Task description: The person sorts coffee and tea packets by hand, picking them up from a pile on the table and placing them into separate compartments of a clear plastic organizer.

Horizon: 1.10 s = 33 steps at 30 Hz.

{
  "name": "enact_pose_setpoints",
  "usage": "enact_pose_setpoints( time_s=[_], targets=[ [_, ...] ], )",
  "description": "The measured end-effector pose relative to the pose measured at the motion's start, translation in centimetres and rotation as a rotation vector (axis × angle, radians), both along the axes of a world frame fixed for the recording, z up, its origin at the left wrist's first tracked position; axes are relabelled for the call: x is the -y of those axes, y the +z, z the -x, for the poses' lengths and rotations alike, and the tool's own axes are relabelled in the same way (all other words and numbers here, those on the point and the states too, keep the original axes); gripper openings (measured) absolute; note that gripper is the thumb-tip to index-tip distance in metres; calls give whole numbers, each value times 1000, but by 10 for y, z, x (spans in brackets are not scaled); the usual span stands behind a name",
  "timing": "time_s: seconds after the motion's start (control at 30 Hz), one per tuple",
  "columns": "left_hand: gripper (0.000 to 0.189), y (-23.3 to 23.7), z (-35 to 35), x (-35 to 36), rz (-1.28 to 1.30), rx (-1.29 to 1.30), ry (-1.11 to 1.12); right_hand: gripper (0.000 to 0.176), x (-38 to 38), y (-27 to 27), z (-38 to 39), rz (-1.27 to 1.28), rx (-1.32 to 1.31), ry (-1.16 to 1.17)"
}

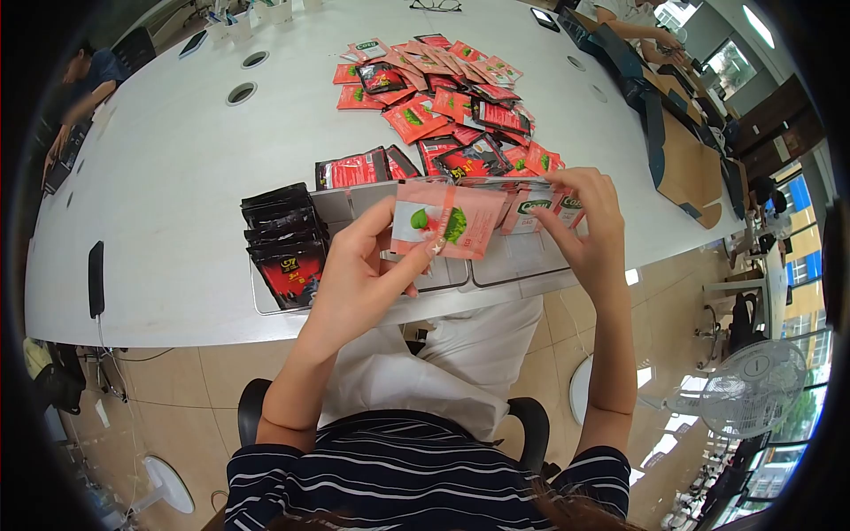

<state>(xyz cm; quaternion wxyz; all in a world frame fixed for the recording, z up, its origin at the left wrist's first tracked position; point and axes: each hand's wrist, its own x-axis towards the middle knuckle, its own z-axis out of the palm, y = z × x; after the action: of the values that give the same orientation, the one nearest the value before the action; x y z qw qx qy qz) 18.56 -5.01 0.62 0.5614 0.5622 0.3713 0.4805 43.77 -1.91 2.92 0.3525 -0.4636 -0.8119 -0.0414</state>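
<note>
My left hand (359,270) grips a pink sachet (449,219) with green leaf pictures, held up in front of a clear divided tray (531,285). My right hand (589,226) is over the tray's right part, fingers around the upper edge of pink sachets (534,211) that stand there; whether it pinches one is unclear. Black and red sachets (288,265) stand in a row in the tray's left part. Behind the tray lies a loose pile of pink sachets (412,115) mixed with black and red ones (478,157).
Cardboard boxes (677,150) line the table's right side, near a co-worker's arm (633,31). Another person (96,75) sits at the far left. A phone (192,44), glasses (436,5) and a black device (96,279) lie on the white table (168,195).
</note>
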Motion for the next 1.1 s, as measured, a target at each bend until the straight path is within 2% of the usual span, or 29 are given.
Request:
enact_pose_setpoints(
  time_s=[0.13,0.23,0.27,0.37,0.47,0.57,0.6,0.7,0.77,0.83,0.9,1.0,1.1],
  targets=[
    [21,-5,2,-2,-75,-19,-28,31,27,16,26,182,-279,169],
    [23,-9,2,-3,-102,20,-34,29,28,5,42,-7,-226,327],
    [25,-9,1,-3,-107,45,-31,28,31,1,47,-84,-215,305],
    [26,8,-12,4,-59,177,172,33,37,-4,55,-271,-147,211],
    [26,4,-5,5,3,258,44,31,37,-9,60,-493,50,74],
    [24,-24,3,1,-115,108,-68,34,31,-19,70,-486,140,178],
    [21,-18,2,1,-34,90,-53,31,32,-22,73,-450,195,202],
    [22,-5,2,3,32,128,4,27,40,-14,85,-287,109,236],
    [25,-8,1,3,11,81,24,28,37,-14,81,-338,-5,250],
    [27,-7,-2,4,-16,38,32,35,33,-10,77,-324,-70,252],
    [27,-10,-2,2,-79,-22,-53,48,32,0,74,-237,-94,239],
    [31,-12,2,-1,-185,-125,-123,47,43,1,63,-129,86,206],
    [35,0,-4,2,-216,-185,-107,43,33,-13,49,-260,-11,226]
  ],
)
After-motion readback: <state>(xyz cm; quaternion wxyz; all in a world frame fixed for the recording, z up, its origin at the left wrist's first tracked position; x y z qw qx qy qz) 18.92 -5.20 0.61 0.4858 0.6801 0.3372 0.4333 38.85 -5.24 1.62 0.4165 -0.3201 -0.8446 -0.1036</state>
